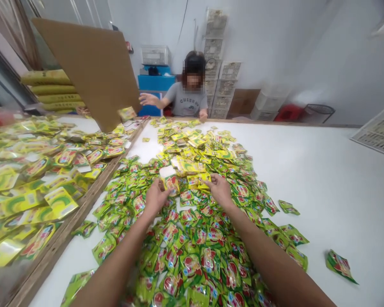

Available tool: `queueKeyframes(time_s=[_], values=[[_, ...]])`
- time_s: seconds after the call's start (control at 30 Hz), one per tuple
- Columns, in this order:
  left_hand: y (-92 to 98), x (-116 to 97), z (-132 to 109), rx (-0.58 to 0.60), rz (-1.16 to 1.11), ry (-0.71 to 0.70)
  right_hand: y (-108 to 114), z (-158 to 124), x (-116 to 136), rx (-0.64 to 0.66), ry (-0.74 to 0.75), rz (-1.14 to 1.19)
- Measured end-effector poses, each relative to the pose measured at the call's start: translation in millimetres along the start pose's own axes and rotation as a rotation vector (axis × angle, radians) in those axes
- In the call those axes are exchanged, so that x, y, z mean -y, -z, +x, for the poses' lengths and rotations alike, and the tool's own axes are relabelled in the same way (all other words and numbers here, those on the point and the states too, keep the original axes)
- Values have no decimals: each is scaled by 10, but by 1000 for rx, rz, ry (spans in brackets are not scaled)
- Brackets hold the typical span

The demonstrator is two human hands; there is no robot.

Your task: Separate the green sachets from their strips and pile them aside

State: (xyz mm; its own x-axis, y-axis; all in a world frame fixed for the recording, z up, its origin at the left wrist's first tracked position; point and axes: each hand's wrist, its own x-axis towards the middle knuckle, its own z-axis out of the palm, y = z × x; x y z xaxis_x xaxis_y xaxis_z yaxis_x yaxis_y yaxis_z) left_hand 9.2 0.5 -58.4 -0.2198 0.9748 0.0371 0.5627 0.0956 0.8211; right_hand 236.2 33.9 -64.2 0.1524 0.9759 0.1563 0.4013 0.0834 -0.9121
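Note:
A big heap of small green and yellow sachets point(198, 221) covers the white table point(333, 187) in front of me. My left hand point(155, 197) is closed around a small stack of sachets point(170, 181), white backs upward, held just above the heap. My right hand point(220, 189) reaches into the pile beside it, fingers pinched on a yellow sachet point(202, 181).
Across the table sits another person point(189, 96) in a grey shirt, one hand stretched toward a cardboard sheet point(92, 70). A wooden divider point(83, 204) separates a left bin full of larger yellow packets point(32, 179). A loose sachet point(339, 265) lies at right. Crates stand against the back wall.

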Motion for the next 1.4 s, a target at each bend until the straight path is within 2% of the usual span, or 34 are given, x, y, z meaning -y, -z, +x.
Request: queueKeyframes(time_s=[0.1, 0.2, 0.33, 0.43, 0.5, 0.6, 0.77, 0.8, 0.87, 0.97, 1.07, 1.17, 1.3, 1.4], values=[[116, 69, -305, 215, -262, 1, -25, -217, 79, 94, -62, 309], [157, 108, -643, 376, -428, 47, -114, -464, 212, 230, -87, 421], [199, 138, -949, 389, -515, 42, -152, -681, 330, 484, -22, 261], [235, 138, -1058, 397, -554, 93, -141, -718, 332, 699, -10, 184], [245, 135, -1094, 422, -613, 141, -149, -708, 326, 778, 29, 132], [238, 169, -1106, 409, -716, 202, -152, -678, 354, 773, 63, 54], [263, 299, -1062, 307, -812, 296, -49, -655, 387, 550, 58, -167], [273, 317, -1052, 280, -819, 311, -35, -663, 365, 552, 82, -254], [291, 332, -1037, 231, -830, 340, -40, -690, 290, 636, 155, -412], [304, 310, -1032, 180, -815, 352, -100, -723, 146, 700, 253, -530], [306, 278, -1039, 150, -771, 334, -141, -706, 30, 561, 213, -455], [290, 296, -1036, 157, -733, 283, -139, -670, -9, 437, 76, -174], [236, 408, -1021, 202, -617, 217, -146, -683, 91, 517, -60, 190], [201, 477, -1019, 257, -583, 185, -178, -722, 228, 533, -62, 211]])
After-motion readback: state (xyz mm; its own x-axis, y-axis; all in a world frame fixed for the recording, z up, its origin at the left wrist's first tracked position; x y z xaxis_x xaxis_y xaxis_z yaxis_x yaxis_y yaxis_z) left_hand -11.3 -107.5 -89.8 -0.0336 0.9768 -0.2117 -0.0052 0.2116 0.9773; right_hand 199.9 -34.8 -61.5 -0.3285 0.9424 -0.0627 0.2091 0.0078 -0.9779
